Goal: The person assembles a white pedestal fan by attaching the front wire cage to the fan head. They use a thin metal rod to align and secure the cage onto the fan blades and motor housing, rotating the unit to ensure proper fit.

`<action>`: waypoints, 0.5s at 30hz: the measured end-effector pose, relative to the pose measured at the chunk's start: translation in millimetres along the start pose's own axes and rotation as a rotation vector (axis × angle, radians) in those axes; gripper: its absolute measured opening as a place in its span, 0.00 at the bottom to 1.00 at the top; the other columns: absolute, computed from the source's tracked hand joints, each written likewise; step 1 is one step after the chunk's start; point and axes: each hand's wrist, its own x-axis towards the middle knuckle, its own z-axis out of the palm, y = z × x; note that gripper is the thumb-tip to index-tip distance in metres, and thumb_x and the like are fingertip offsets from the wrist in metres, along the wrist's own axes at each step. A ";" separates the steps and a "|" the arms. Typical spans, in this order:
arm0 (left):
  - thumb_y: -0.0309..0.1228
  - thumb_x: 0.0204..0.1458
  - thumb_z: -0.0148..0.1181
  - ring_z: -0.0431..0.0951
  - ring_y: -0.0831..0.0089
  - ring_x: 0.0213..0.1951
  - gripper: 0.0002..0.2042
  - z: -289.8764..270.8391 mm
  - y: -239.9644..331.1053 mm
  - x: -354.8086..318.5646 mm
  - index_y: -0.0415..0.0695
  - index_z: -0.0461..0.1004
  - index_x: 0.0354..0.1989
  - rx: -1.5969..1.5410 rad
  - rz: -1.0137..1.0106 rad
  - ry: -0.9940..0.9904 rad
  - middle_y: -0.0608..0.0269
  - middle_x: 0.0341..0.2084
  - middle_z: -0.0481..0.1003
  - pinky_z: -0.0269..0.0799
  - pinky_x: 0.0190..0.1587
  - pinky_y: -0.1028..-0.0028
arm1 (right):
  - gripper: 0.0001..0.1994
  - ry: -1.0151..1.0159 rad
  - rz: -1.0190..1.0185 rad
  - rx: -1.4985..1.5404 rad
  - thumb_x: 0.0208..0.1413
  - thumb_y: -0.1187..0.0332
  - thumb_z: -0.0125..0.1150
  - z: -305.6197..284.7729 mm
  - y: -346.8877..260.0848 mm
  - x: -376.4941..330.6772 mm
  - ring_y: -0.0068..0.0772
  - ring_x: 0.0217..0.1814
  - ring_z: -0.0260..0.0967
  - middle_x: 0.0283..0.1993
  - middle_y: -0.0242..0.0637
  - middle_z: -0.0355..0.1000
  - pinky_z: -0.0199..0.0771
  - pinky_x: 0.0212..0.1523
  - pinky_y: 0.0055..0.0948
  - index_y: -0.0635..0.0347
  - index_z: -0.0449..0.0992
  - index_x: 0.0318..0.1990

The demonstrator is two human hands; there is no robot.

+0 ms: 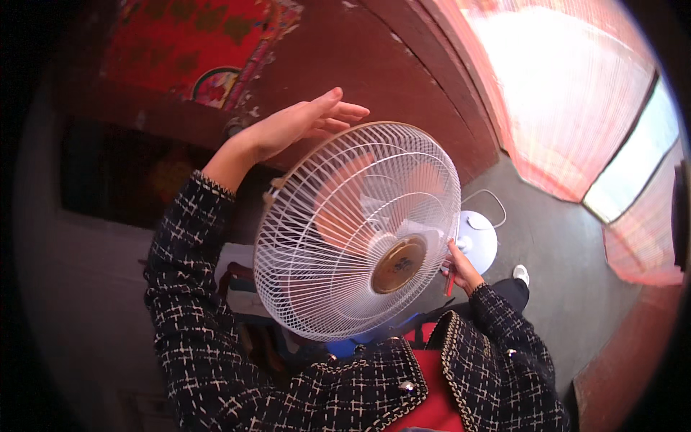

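Observation:
A standing fan (353,230) with a round white wire cage fills the middle of the view, tilted toward me. Its gold centre cap (398,265) faces me, and orange-pink blades show through the wires. My left hand (306,128) is raised beside the far upper rim of the cage, fingers stretched out and holding nothing; I cannot tell if it touches the rim. My right hand (466,271) is closed at the lower right edge of the cage, a slim red object (450,283) poking out of it. Part of that hand is hidden behind the cage.
The fan's round white base (481,241) stands on the grey floor (554,248), a white cord (497,201) looping beside it. Pink curtains (533,129) hang at the right. A dark red wooden panel (345,57) rises behind the fan. My shoe (521,274) shows at the right.

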 end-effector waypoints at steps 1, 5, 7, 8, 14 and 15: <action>0.55 0.65 0.26 0.63 0.62 0.62 0.34 -3.0 -9.4 -15.4 0.38 0.63 0.62 -0.013 0.075 0.045 0.50 0.61 0.64 0.55 0.65 0.64 | 0.17 -0.012 0.002 -0.001 0.59 0.42 0.52 3.1 -1.6 -0.1 0.14 0.25 0.53 0.23 0.17 0.54 0.57 0.20 0.18 0.44 0.64 0.38; 0.46 0.62 0.43 0.61 0.60 0.64 0.27 10.9 -43.1 -72.4 0.35 0.65 0.60 0.043 0.334 0.170 0.49 0.64 0.59 0.55 0.65 0.63 | 0.27 -0.078 0.028 -0.078 0.58 0.37 0.48 -28.7 12.0 13.0 0.21 0.39 0.66 0.44 0.31 0.73 0.57 0.23 0.18 0.44 0.62 0.55; 0.37 0.57 0.48 0.62 0.60 0.64 0.25 24.4 -58.2 -90.8 0.34 0.66 0.59 -0.013 0.363 0.237 0.47 0.64 0.59 0.56 0.65 0.62 | 0.27 -0.076 0.046 -0.068 0.58 0.36 0.48 -31.3 11.3 11.7 0.21 0.39 0.66 0.44 0.32 0.73 0.58 0.23 0.18 0.43 0.61 0.55; 0.33 0.53 0.50 0.62 0.60 0.64 0.25 26.6 -63.9 -98.1 0.34 0.66 0.59 -0.162 0.339 0.239 0.46 0.63 0.61 0.55 0.66 0.61 | 0.26 -0.060 0.048 -0.074 0.58 0.36 0.47 -31.6 10.7 11.2 0.21 0.40 0.67 0.44 0.32 0.73 0.58 0.23 0.19 0.43 0.62 0.54; 0.27 0.50 0.57 0.62 0.60 0.64 0.27 18.1 -97.9 -117.6 0.33 0.64 0.60 -0.449 0.336 0.186 0.48 0.62 0.62 0.55 0.67 0.62 | 0.23 0.025 0.056 -0.054 0.59 0.40 0.50 -1.4 -2.5 -14.9 0.18 0.32 0.61 0.36 0.27 0.68 0.59 0.22 0.19 0.48 0.64 0.47; 0.26 0.50 0.58 0.63 0.60 0.64 0.27 18.9 -97.7 -120.2 0.33 0.64 0.60 -0.458 0.307 0.184 0.48 0.62 0.62 0.55 0.67 0.62 | 0.23 -0.002 0.061 -0.048 0.59 0.40 0.50 -3.5 -0.9 -12.3 0.18 0.32 0.61 0.37 0.28 0.68 0.59 0.22 0.19 0.48 0.64 0.48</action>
